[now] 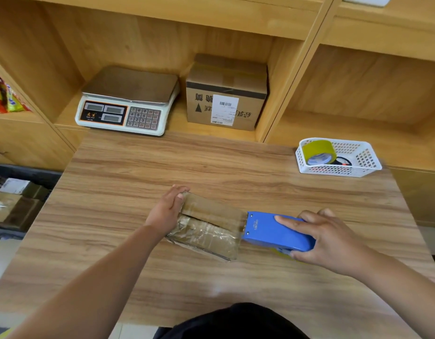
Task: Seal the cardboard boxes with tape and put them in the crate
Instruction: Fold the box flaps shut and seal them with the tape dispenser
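Note:
A small flat cardboard box (209, 226), wrapped in shiny clear tape, lies on the wooden table (211, 162) near its middle. My left hand (168, 209) holds the box's left end, thumb on top. My right hand (331, 238) grips a blue tape dispenser (277, 232), index finger stretched along its top. The dispenser's front edge touches the box's right end. A dark crate (23, 174) at the far left, below the table, holds several taped boxes (13, 206).
A white weighing scale (125, 104) and a larger labelled cardboard box (227, 94) stand in the shelf behind the table. A white mesh basket (363, 162) with a yellow tape roll (318, 152) sits at the table's back right. Colourful packets (3, 94) fill the left shelf.

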